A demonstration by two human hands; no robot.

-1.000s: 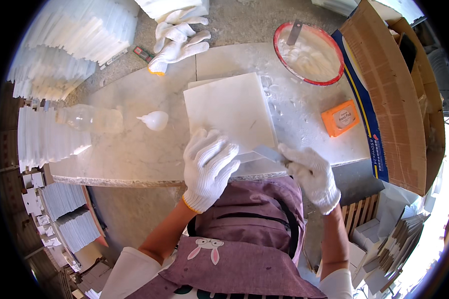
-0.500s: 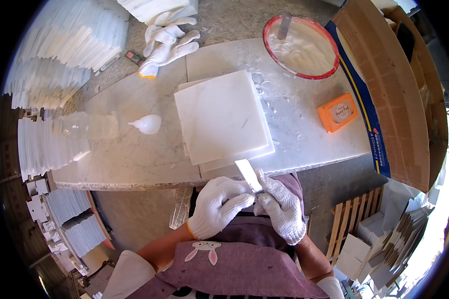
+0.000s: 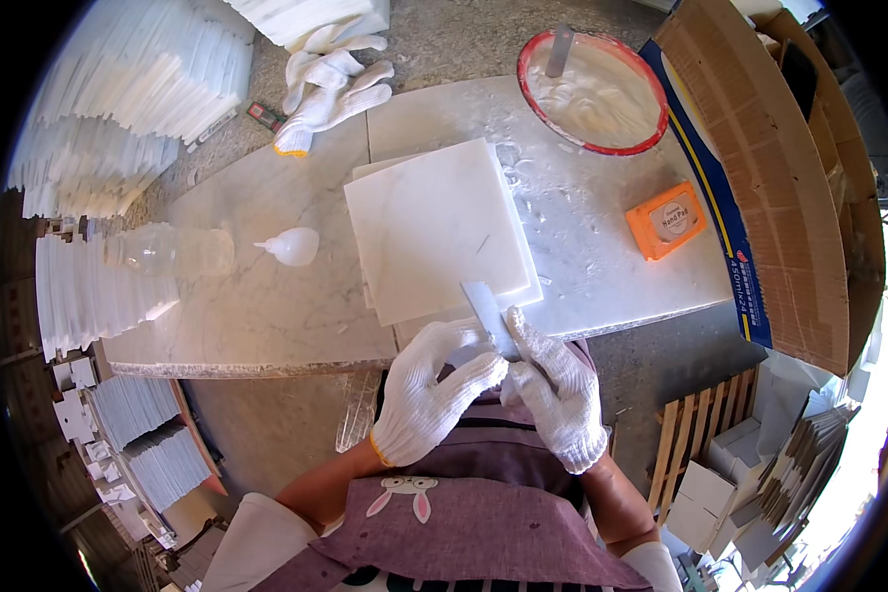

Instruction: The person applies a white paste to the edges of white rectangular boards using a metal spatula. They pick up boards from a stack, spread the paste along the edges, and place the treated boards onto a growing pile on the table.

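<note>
Both my hands wear white knitted gloves and are held together at the table's front edge. My right hand (image 3: 559, 400) is closed round the lower part of a flat metal scraper blade (image 3: 488, 314), its index finger lying along one side. Against the blade's other side, my left hand (image 3: 429, 390) has thumb and fingers curled in toward its base; whether it grips is hard to make out. The blade points away from me, its tip over the near edge of a square white marble tile (image 3: 439, 232). That tile lies slightly askew on another tile (image 3: 424, 324). The scraper's handle is hidden.
A red-rimmed bowl (image 3: 649, 146) of white paste holds a spatula (image 3: 559, 51). Right of the tiles sits an orange pad (image 3: 666, 222), beside a cardboard box (image 3: 760, 148). Leftward are a white squeeze bulb (image 3: 296, 247), a clear jar (image 3: 207, 252), spare gloves (image 3: 331, 89) and stacked tiles (image 3: 148, 74).
Both hands have moved slightly forward, away from my body, carrying the scraper blade over the tile's near edge. The blade's face has turned and looks less bright.
</note>
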